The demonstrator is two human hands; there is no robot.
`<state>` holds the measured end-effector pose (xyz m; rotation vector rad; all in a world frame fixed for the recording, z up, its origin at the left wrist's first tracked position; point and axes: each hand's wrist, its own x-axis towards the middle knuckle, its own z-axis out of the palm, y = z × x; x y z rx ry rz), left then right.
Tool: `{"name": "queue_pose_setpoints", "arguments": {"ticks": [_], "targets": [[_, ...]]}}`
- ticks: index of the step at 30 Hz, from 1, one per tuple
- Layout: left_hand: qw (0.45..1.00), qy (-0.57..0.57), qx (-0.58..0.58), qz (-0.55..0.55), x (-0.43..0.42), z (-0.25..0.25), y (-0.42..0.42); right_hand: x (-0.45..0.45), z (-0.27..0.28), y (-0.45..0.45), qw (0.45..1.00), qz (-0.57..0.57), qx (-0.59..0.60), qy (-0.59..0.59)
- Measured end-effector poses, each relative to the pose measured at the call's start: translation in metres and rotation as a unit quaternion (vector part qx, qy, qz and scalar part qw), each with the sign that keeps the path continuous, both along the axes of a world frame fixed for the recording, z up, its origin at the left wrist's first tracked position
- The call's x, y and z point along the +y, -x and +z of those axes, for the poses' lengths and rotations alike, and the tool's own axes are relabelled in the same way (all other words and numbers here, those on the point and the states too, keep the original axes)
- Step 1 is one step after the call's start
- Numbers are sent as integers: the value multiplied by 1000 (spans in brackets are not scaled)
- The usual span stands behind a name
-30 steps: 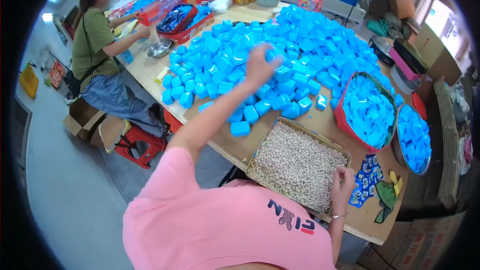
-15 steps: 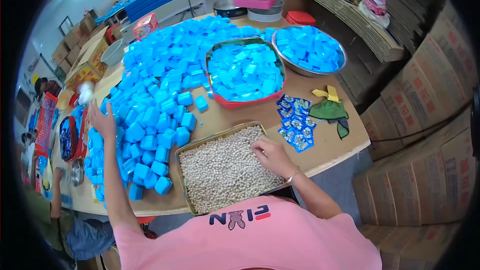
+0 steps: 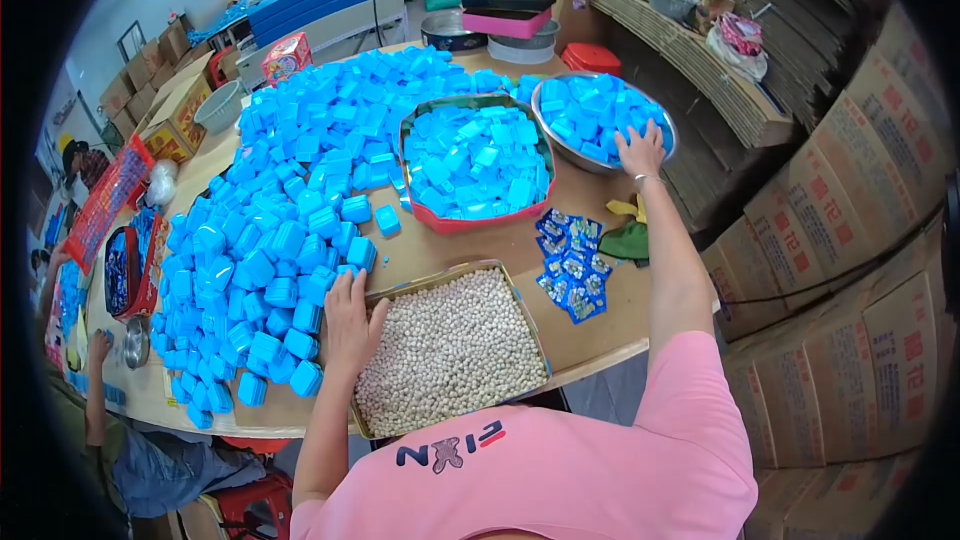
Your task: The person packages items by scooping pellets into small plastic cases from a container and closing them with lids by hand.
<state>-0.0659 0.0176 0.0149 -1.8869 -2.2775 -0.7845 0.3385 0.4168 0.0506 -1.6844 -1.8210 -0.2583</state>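
Note:
My right hand (image 3: pixel 641 151) reaches over the near edge of a metal bowl (image 3: pixel 672 145) heaped with blue plastic pieces (image 3: pixel 600 110). Its fingers are spread and touch or hover just above those pieces. My left hand (image 3: pixel 352 318) has its fingers stretched and thumb apart, at the left rim of a shallow tray (image 3: pixel 535 325) of small pale round beads (image 3: pixel 450 350). Beside its fingertips lie blue plastic boxes (image 3: pixel 280 290), part of a big pile. Nothing shows in the left hand. Behind the tray stands a red-rimmed container (image 3: pixel 490 223) of flat blue pieces.
Blue printed packets (image 3: pixel 575 270) and a green cloth (image 3: pixel 625 241) lie right of the tray. A co-worker's hand (image 3: pixel 99 345) shows at the left near a small metal bowl (image 3: pixel 136 342). Stacked cartons (image 3: pixel 830 210) stand to the right.
My right hand has left the beads and gone out to the metal bowl. My left hand has come back from the far left, where a whitish blurred object was near it, to the tray's edge.

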Motion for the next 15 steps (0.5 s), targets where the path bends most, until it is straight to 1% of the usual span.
{"name": "queue_pose_setpoints", "arguments": {"ticks": [1,3,5,6,7,8,9,10,11,12,13,14,15], "targets": [[1000,5,6,-9,-1,1,-3,8,2,-4,998,-15,-29,57],[1000,8,12,-16,1,3,-4,25,2,-11,999,-19,-19,47],[999,15,19,-28,1,2,-5,28,12,-13,992,66,39,98],[999,14,18,-24,1,1,-4,24,10,-14,993,96,48,55],[999,4,21,-28,1,0,-4,21,8,-16,992,100,45,54],[999,-7,24,-30,2,-1,-3,23,5,-21,991,132,29,14],[1000,-10,22,-13,2,2,-5,25,3,-20,985,172,14,-26],[1000,4,14,-25,3,8,-8,28,-4,-25,974,215,2,-75],[1000,16,7,-23,0,15,-9,27,-6,-25,963,248,21,-107],[999,20,2,-25,-3,17,-8,33,-12,-28,961,262,-9,-94],[1000,22,-3,-19,-2,14,-6,35,-21,-31,960,256,-9,-116],[1000,16,-18,-13,-1,7,-5,41,-25,-37,963,253,-24,-84],[999,6,-31,-5,1,-1,-2,41,-27,-39,959,269,-12,-87]]}}
